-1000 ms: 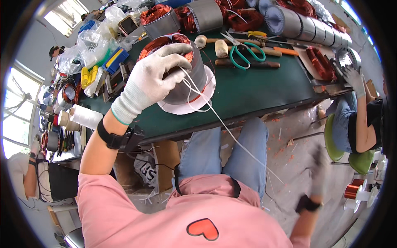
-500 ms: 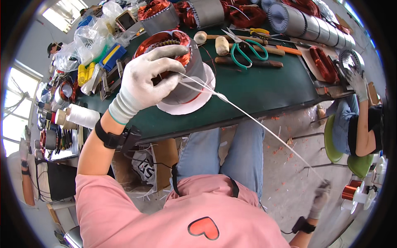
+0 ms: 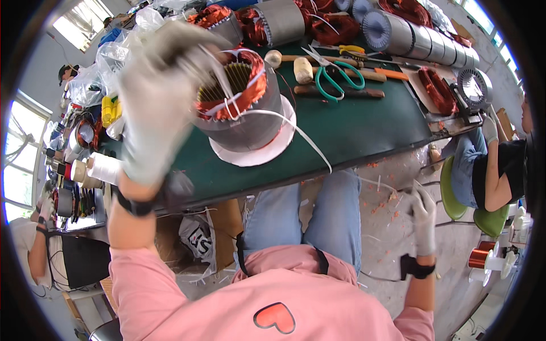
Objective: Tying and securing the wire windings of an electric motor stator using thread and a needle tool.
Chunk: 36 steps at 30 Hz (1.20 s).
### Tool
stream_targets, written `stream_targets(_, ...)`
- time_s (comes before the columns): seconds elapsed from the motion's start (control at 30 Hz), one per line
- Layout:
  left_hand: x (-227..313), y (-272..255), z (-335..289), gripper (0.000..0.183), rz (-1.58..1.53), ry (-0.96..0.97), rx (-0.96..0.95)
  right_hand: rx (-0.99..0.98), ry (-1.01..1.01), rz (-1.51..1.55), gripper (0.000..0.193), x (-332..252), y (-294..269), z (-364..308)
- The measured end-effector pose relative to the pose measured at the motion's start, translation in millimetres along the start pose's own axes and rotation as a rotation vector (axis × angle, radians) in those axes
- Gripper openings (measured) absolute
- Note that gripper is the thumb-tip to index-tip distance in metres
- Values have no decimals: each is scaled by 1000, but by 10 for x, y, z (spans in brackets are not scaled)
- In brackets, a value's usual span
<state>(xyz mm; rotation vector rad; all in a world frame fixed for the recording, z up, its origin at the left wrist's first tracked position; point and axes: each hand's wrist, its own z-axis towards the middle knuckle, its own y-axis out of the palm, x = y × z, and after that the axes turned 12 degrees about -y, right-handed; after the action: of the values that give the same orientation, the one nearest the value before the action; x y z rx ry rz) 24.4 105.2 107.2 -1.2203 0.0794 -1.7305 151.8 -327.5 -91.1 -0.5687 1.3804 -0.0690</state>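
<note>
A motor stator [image 3: 250,128] with copper windings [image 3: 250,99] on top stands upright on a round white pad [image 3: 244,156] on the bench. White cord [image 3: 226,91] is looped over the front of the windings. My gloved left hand [image 3: 153,96] is above the stator's left side, smeared by motion. Its fingers appear closed on strands of the cord rising from the loop. A longer length of the cord hangs over the bench edge and runs right towards my gloved right hand [image 3: 422,216]. That hand is raised over the floor, its fingers seemingly pinched at the cord's end.
Teal-handled scissors [image 3: 335,77], a mallet [image 3: 303,71] and other hand tools lie behind the stator on the green bench [image 3: 364,122]. More stators [image 3: 409,37] line the back. A white thread spool [image 3: 105,169] is at left. A co-worker [image 3: 495,153] sits at right.
My left hand has moved left and up off the stator, uncovering its windings. My right hand has risen and moved left, and the taut cord between the hands now hangs slack.
</note>
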Motion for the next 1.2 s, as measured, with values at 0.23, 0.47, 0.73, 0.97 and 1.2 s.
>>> stream_targets(0.23,-393,488,-963,27,482,626,-257,-689,45,803,23,-1872,1902,590)
stream_targets(0.47,-598,387,-341,29,333,274,115,-617,-229,1241,47,-2204,1888,685)
stream_targets(0.73,-826,51,-169,19,145,251,-171,-450,-666,604,9,-1591,2444,370)
stream_targets(0.97,-587,309,-292,12,149,1,-34,-80,-8,877,25,-1598,2077,362)
stream_targets(1.2,-640,239,-341,15,118,-95,-77,-540,-285,1113,34,-1225,1410,396)
